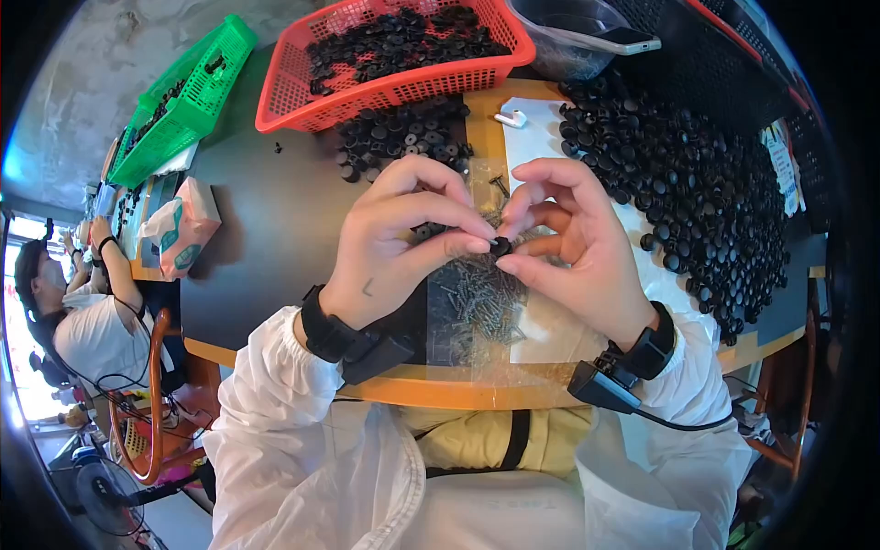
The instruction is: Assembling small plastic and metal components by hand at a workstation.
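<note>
1. Left hand (399, 243) and right hand (568, 238) meet fingertip to fingertip above the table (275, 229) – both pinch one small black round part (500, 246)
2. Under the hands, a heap of small metal screws (481, 302) lies on a clear plastic sheet (458, 353)
3. To the right, a wide spread of black round caps (697, 202); behind, a red basket (385, 92) holding more black parts, and a green basket (183, 105) to its left
4. A tissue pack (183, 229) sits on the table's left – near the edge
</note>
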Available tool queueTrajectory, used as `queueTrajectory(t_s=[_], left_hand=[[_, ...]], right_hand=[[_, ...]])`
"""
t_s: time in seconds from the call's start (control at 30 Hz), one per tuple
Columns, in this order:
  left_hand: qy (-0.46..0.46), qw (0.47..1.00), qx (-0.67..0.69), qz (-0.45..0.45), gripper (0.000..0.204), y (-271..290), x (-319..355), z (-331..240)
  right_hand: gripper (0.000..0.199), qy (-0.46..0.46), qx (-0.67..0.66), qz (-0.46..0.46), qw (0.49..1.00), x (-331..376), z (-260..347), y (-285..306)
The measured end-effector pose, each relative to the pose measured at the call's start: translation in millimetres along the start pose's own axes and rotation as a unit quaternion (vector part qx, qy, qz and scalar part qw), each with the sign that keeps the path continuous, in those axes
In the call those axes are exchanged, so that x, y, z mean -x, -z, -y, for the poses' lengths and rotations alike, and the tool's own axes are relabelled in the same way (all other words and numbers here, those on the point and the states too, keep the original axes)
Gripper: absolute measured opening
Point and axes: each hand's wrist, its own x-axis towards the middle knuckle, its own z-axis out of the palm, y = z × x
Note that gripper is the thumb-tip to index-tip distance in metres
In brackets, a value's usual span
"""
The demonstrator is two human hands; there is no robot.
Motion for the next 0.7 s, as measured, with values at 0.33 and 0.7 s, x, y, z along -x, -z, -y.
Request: queueTrajectory(t_s=[0.33, 0.7], left_hand=[[0.010, 1.000, -0.003, -0.017, 0.013, -10, 3, 3], [0.042, 0.995, 0.071, -0.053, 0.020, -8, 8, 1]], right_hand=[[0.064, 0.004, -0.007, -0.002, 1.000, -1, -2, 1], [0.026, -0.135, -0.146, 0.012, 0.980, -1, 0, -3]])
